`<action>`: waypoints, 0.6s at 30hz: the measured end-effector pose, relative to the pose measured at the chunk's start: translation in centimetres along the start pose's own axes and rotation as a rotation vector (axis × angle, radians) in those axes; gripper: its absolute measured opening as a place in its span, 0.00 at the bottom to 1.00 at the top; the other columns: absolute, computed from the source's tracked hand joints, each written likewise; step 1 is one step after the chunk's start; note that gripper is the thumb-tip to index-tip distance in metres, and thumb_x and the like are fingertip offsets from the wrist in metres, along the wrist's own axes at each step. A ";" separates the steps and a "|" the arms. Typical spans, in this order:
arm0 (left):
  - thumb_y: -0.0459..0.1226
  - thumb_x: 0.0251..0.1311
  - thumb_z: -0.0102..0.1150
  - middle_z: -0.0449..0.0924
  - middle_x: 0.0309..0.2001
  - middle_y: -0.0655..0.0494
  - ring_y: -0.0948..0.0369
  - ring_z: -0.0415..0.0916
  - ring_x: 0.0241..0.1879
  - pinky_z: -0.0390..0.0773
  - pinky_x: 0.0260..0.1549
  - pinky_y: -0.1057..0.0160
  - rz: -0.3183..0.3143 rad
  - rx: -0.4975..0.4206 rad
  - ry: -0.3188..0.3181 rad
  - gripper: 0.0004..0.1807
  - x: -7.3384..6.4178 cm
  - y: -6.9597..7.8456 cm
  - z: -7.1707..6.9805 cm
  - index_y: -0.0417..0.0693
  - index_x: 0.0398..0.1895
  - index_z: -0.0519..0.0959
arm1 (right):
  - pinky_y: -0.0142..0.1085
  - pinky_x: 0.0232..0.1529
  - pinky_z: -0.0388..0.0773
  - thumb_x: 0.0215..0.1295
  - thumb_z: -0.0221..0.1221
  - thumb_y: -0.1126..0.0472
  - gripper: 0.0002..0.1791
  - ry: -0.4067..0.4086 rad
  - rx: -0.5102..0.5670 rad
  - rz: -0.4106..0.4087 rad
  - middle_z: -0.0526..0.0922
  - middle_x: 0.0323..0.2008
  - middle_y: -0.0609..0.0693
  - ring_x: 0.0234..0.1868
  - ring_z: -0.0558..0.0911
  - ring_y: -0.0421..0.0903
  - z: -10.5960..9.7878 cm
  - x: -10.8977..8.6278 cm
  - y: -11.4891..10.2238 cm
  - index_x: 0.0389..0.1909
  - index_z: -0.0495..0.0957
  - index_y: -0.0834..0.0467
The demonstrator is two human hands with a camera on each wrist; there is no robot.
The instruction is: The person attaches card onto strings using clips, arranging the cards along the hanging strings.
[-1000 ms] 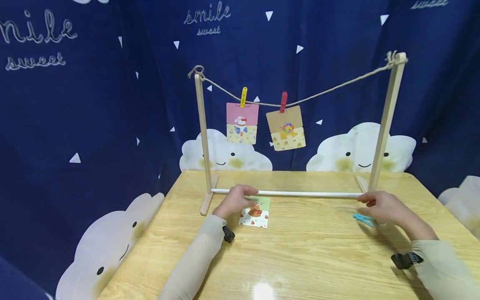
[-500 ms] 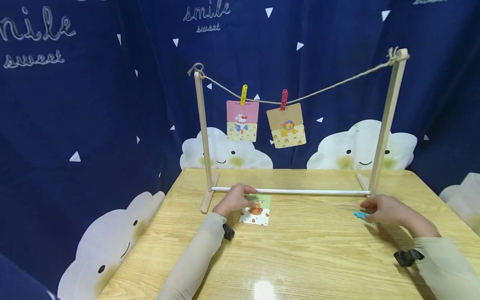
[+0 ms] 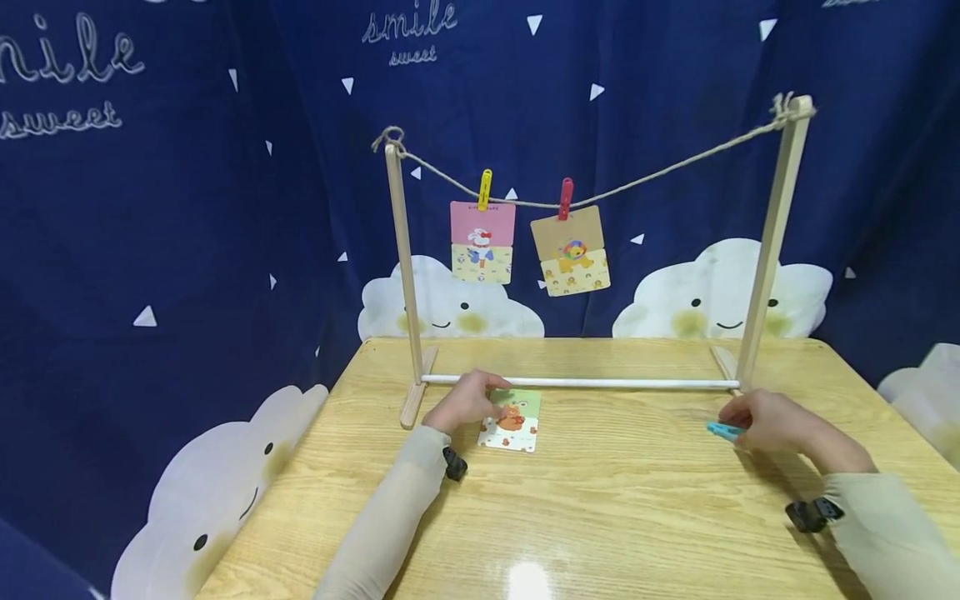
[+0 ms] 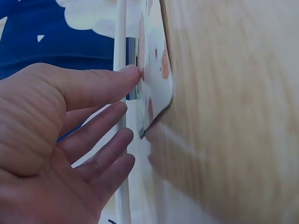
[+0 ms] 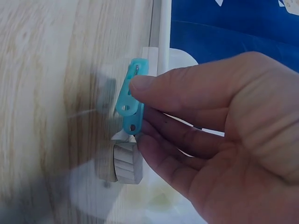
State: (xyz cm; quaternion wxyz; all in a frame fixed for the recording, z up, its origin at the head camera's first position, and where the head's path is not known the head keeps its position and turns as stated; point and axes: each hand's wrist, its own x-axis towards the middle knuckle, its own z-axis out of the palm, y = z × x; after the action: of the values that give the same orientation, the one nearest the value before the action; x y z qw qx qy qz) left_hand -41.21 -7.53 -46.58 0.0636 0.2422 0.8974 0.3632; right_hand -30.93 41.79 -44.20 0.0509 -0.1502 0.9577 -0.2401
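Note:
My left hand (image 3: 467,402) hovers at the left side of a green-and-white picture card (image 3: 521,435) that lies on the table. In the left wrist view, the thumb tip of my left hand (image 4: 79,126) is at the card (image 4: 158,79), the other fingers loosely bent with gaps between them; whether the thumb touches it I cannot tell. At the right, my right hand (image 3: 772,425) pinches a light blue clothespin (image 3: 722,431) low over the table. The right wrist view has the thumb against the clothespin (image 5: 128,95), with the fingers behind it.
A wooden frame with a left post (image 3: 406,267) and right post (image 3: 776,242) carries a sagging string (image 3: 678,168). Yellow (image 3: 485,190) and red (image 3: 566,200) clothespins hold a pink card (image 3: 482,242) and a brown card (image 3: 572,250) on it. A white rod (image 3: 615,383) spans the base.
My right hand has lowered slightly and closed its thumb and fingers on the blue clothespin, which has turned a little. My left hand and the cards have barely moved.

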 end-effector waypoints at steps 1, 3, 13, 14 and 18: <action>0.31 0.54 0.76 0.82 0.61 0.47 0.50 0.77 0.55 0.78 0.55 0.50 -0.006 0.002 -0.001 0.28 0.0 -0.1 0.0 0.45 0.61 0.83 | 0.39 0.36 0.81 0.49 0.72 0.69 0.19 -0.001 0.001 0.006 0.88 0.36 0.52 0.38 0.84 0.48 0.1 0.0 0.0 0.44 0.84 0.69; 0.31 0.54 0.77 0.82 0.60 0.47 0.50 0.77 0.53 0.78 0.53 0.51 -0.012 0.007 -0.005 0.28 -0.1 -0.2 0.2 0.45 0.61 0.83 | 0.38 0.35 0.80 0.49 0.72 0.69 0.18 -0.005 0.000 0.008 0.87 0.36 0.51 0.37 0.83 0.47 0.3 -0.1 0.0 0.43 0.84 0.68; 0.32 0.55 0.77 0.81 0.61 0.46 0.51 0.77 0.49 0.77 0.50 0.54 -0.023 0.002 -0.025 0.31 -0.3 -0.2 0.2 0.46 0.64 0.81 | 0.37 0.36 0.80 0.45 0.71 0.72 0.20 -0.017 0.009 0.002 0.88 0.38 0.51 0.39 0.83 0.48 0.2 -0.1 0.2 0.44 0.85 0.66; 0.31 0.55 0.77 0.81 0.61 0.47 0.52 0.77 0.48 0.77 0.49 0.55 -0.022 0.003 -0.028 0.31 -0.2 -0.2 0.1 0.45 0.64 0.81 | 0.36 0.36 0.79 0.45 0.72 0.72 0.20 -0.017 0.011 -0.002 0.88 0.38 0.50 0.39 0.83 0.47 0.2 -0.1 0.2 0.44 0.85 0.65; 0.31 0.55 0.77 0.81 0.62 0.48 0.54 0.76 0.47 0.77 0.49 0.56 -0.024 0.008 -0.036 0.32 -0.1 -0.2 0.0 0.45 0.65 0.80 | 0.34 0.35 0.79 0.48 0.72 0.72 0.19 -0.014 0.020 -0.025 0.87 0.38 0.50 0.39 0.83 0.47 0.3 -0.1 0.3 0.44 0.85 0.64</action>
State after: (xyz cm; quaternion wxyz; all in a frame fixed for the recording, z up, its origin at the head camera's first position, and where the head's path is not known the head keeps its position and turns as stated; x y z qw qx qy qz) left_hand -41.15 -7.69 -46.74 0.0829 0.2383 0.9004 0.3545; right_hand -30.89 41.97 -44.60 0.0560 -0.1630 0.9530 -0.2492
